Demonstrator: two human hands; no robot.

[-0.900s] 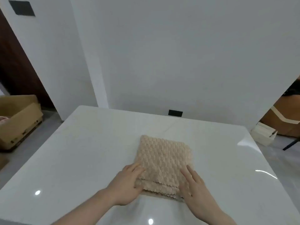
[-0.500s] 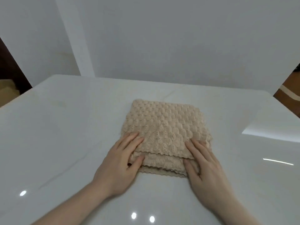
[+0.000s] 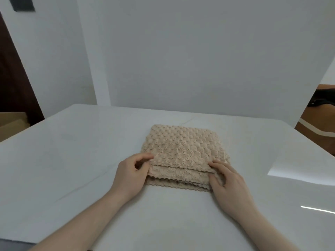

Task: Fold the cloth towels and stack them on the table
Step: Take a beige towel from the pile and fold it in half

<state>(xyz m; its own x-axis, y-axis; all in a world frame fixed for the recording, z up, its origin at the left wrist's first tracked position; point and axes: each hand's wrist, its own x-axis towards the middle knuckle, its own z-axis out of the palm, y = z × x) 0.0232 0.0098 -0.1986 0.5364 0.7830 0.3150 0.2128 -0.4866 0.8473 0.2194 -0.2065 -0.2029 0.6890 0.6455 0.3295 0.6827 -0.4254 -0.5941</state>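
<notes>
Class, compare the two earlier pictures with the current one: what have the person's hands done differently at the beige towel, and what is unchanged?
Both hands went from lying flat on the towel's near edge to gripping it. The left hand now pinches the top layer at the near left corner, and the right hand curls its fingers round the near right corner. The folded beige towel stays in place on the white table.

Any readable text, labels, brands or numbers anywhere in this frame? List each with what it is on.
None can be read.
Beige towel: no tag or label showing.
White table: bare, no markings.
Dark plate on the wall: blank.
Cardboard box: no print visible.
</notes>
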